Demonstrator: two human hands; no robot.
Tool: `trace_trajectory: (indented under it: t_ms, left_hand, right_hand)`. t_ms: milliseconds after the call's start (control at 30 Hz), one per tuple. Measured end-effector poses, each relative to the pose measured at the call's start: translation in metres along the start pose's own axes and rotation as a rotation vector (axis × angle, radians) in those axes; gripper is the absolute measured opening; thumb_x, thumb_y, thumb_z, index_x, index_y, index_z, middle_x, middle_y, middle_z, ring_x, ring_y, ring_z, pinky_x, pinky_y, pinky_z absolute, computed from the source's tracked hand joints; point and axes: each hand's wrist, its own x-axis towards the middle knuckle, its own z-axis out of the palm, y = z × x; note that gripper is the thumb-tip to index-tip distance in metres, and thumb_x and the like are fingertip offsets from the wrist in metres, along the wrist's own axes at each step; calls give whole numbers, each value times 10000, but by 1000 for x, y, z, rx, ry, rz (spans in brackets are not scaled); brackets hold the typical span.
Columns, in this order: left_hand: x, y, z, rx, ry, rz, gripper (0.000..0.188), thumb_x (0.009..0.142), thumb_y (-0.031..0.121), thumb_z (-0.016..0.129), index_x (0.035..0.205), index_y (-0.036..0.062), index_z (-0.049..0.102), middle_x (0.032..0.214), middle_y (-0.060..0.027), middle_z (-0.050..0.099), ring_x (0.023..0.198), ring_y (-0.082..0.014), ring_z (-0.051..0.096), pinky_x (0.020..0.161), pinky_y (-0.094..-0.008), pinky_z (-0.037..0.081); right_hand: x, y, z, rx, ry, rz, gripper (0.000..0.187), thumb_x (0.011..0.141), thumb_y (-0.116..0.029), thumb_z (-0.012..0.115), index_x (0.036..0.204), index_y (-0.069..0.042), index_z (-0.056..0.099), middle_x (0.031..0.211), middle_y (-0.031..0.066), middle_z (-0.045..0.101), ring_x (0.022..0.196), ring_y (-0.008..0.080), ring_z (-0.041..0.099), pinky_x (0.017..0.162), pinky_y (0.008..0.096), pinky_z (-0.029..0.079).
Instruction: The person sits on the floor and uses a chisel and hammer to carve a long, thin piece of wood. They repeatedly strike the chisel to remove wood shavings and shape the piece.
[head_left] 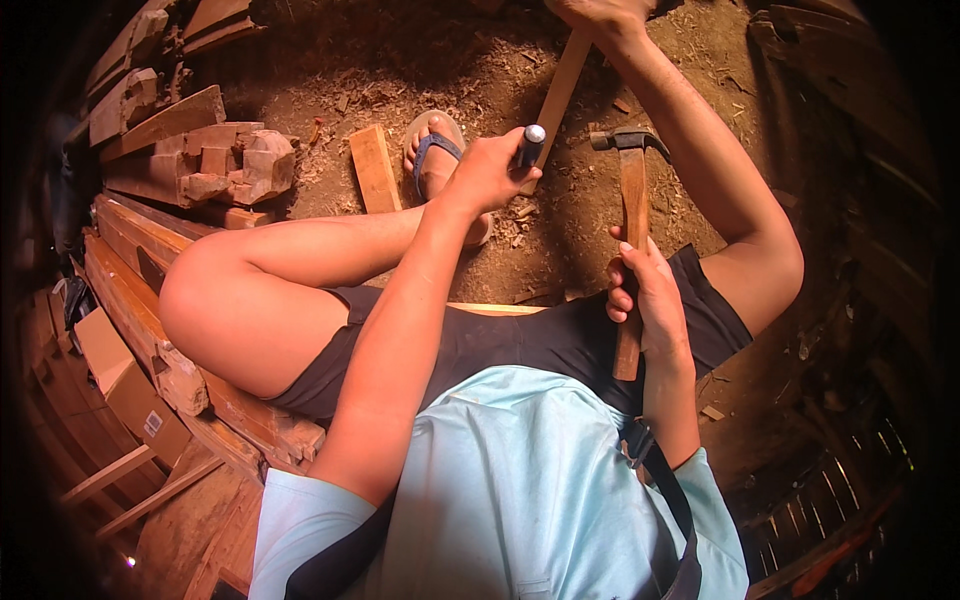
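Note:
My left hand (482, 178) is closed around the dark handle of a chisel (529, 150), its round silver end facing up; the blade is hidden below. Under and beyond it runs a narrow wooden strip (566, 85), slanting away between my feet. My right hand (648, 290) grips a claw hammer (633, 190) by its wooden handle, with the dark metal head pointing away from me. The hammer head is to the right of the chisel, apart from it.
My sandalled foot (436, 160) rests by the strip, beside a short wood block (375, 168). Stacked timber (215, 165) lines the left, with a cardboard box (140, 400) lower down. Shavings (515, 245) litter the dirt floor. My other foot (605, 15) is at the strip's far end.

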Motion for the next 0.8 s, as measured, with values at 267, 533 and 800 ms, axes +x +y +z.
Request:
trace_trajectory:
  t_ms: [267,533,800]
  left_hand:
    - [1,-10,0,-124,-27,-132,337,797,192,781,1036,28,608,910,-64,683,881,-160,666,812,-293,524]
    - [0,-8,0,-110,-8,-130,345,789,215,780,1013,33,593,876,-100,679,858,-225,662,780,-331,514]
    - [-1,-5,0,-46,-22,-107,319,797,223,781,974,41,588,831,-78,674,820,-198,666,754,-327,516]
  right_hand:
    - [0,-1,0,1,9,-4,313,958,-230,521,1223,-84,442,718,17,462,456,61,402,402,213,353]
    - [1,0,-2,-16,6,-4,317,958,-232,520,1223,-80,438,722,19,459,456,61,402,404,212,356]
    - [0,0,-1,-5,8,-12,302,963,-233,515,1214,-79,448,715,15,460,450,60,403,398,213,358]
